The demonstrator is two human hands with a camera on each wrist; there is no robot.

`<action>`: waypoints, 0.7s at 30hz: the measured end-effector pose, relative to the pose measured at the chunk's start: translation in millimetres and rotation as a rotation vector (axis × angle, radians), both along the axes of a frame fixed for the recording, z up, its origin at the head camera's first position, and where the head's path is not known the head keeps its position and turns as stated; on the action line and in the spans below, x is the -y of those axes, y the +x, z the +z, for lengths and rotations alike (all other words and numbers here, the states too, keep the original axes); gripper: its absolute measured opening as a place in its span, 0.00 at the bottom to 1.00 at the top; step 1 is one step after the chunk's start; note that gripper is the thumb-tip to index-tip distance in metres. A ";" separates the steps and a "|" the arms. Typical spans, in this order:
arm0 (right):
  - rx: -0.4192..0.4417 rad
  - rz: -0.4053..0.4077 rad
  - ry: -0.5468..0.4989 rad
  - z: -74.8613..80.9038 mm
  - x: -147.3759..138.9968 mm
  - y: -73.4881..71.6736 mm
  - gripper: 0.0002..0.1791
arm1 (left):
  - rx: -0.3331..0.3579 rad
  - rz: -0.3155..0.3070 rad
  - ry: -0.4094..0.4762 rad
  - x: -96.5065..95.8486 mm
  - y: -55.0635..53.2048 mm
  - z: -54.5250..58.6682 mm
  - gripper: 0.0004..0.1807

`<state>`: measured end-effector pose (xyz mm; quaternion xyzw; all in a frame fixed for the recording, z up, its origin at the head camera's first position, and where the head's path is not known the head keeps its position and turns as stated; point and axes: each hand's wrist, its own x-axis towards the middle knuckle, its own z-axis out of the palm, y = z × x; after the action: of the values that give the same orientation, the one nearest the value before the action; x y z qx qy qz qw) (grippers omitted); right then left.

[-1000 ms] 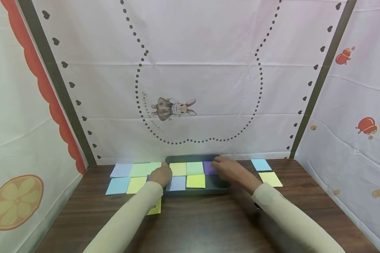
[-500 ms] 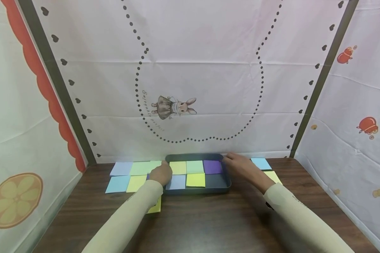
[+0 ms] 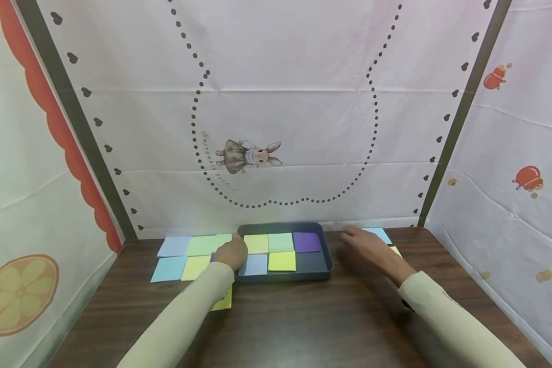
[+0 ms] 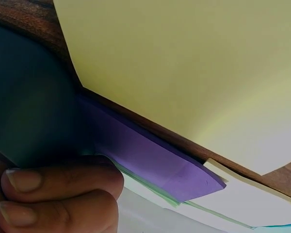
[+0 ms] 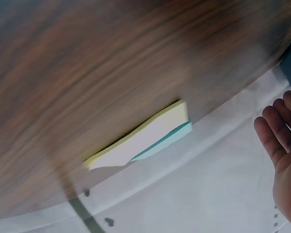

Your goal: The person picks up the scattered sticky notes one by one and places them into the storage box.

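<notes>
left hand on the tray, right hand bare beside it

my left hand (image 3: 231, 254): at the tray's left end, fingers curled; i take it to be gripping the side wall. my right hand (image 3: 365, 248): fingers loosely bent, holding nothing, over the table (image 3: 280, 327) between the tray and the squares on the right.

dark tray (image 3: 282, 277): centre, near the back cloth (image 3: 280, 117). back row, left to right: pale yellow square (image 3: 256, 244), pale green square (image 3: 280, 243), purple square (image 3: 306, 242). front row: light blue square (image 3: 253, 265), bright yellow square (image 3: 282, 261), then tray floor showing at the right.

right of the tray, on the table: sky-blue square (image 5: 165, 141) and cream-yellow square (image 5: 145, 138), partly behind my right hand in the head view.

left of the tray: two rows of more squares, some behind my left hand; a second purple square (image 4: 150, 150) lies just beside the tray. nearer me, a lone yellow square (image 3: 223, 300), partly under my forearm's line.

judgement: step in hand looks like filling the tray, five squares laid, front right spot left. next move calls for the right hand to pinch one square, likely from the nearby pair, and lay it flat there, left hand steadying the tray.
</notes>
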<state>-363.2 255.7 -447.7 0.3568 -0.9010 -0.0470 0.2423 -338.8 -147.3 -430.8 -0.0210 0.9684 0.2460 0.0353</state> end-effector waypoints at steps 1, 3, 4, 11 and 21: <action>0.006 -0.010 0.006 0.1 -3.5 0.4 0.10 | 0.000 0.002 0.001 -0.1 1.4 0.9 0.28; 0.035 -0.032 0.011 0.9 -10.3 1.6 0.09 | 0.003 0.005 0.003 0.1 2.9 1.2 0.28; 0.061 -0.045 0.011 1.8 -13.4 2.4 0.09 | 0.004 0.006 0.001 0.5 2.6 0.9 0.28; 0.247 -0.163 0.021 8.3 -36.8 6.9 0.11 | 0.005 -0.001 -0.002 1.8 0.2 -0.3 0.29; 0.335 -0.123 -0.010 8.6 -72.3 9.1 0.10 | 0.017 -0.005 -0.008 0.3 -1.1 3.0 0.28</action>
<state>-354.1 328.0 -439.2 0.3029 -0.9490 0.0027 0.0873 -340.0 -147.6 -427.8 -0.0208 0.9691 0.2417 0.0438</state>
